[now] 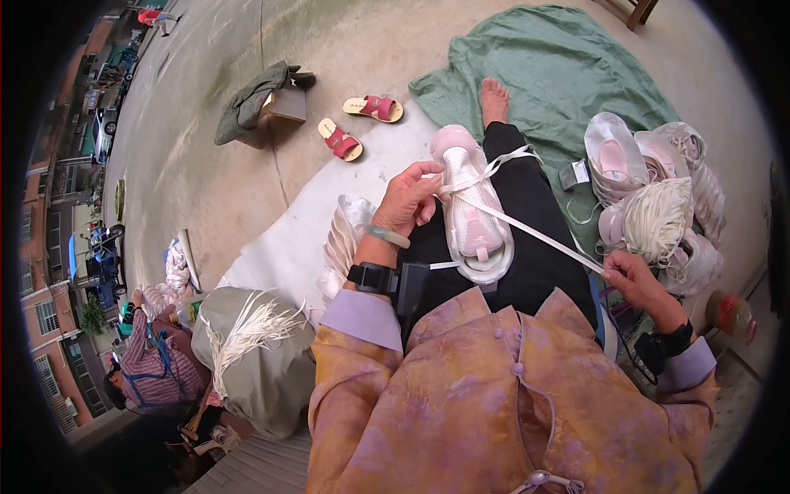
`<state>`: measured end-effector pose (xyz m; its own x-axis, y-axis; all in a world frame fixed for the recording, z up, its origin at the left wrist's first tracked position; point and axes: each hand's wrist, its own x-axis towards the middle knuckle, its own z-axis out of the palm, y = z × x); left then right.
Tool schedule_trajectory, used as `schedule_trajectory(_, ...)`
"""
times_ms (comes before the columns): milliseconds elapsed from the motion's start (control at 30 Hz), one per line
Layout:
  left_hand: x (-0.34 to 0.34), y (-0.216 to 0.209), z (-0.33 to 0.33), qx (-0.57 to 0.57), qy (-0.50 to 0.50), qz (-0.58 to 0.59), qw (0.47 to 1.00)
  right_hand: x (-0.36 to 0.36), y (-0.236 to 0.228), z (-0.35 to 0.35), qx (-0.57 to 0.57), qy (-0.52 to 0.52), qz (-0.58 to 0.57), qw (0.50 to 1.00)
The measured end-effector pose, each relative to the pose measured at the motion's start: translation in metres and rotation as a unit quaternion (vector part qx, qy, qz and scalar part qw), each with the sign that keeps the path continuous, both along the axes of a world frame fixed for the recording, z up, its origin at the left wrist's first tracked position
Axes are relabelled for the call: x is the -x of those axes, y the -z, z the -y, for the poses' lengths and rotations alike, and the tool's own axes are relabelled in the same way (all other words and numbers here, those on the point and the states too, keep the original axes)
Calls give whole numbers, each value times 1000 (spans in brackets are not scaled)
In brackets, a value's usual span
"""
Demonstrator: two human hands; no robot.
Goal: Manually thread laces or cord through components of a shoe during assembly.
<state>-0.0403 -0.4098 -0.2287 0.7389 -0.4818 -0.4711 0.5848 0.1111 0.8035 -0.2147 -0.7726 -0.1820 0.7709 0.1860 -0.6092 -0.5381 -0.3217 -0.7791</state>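
A pink and white sneaker point(457, 138) rests on my lap over black trousers, its toe pointing away from me. White shoelace point(539, 232) crosses its tongue, and one length runs taut to the lower right. My right hand point(638, 281) pinches the end of that length, out beside my thigh. At the shoe's left edge my left hand point(411, 199) has thumb and forefinger closed on the lace by the eyelets. Another stretch of lace loops off toward my right knee.
More pale sneakers point(613, 156) and a bundle of white laces point(654, 216) lie at the right on green cloth point(543, 58). Left of me are stacked pale shoe parts point(341, 239) and loose laces point(255, 329) over a grey-green covered seat. Red slippers point(341, 142) sit ahead near a cardboard box point(286, 105).
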Motion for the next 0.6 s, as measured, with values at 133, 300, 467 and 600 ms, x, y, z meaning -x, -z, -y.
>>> schedule_trajectory(133, 8, 11, 8, 16, -52, 5, 999, 23, -9, 10, 120, -96, 160, 975)
schedule_trajectory(300, 15, 18, 14, -73, -92, 93, 989, 19, -23, -10, 200, -124, 267, 935)
schedule_trajectory(467, 23, 23, 11, -196, -133, 298, 925, 26, -15, -12, 202, -151, 319, 914)
schedule_trajectory(600, 46, -97, 29, -18, -189, 429, 883, 38, -4, -13, 225, -159, 303, 912)
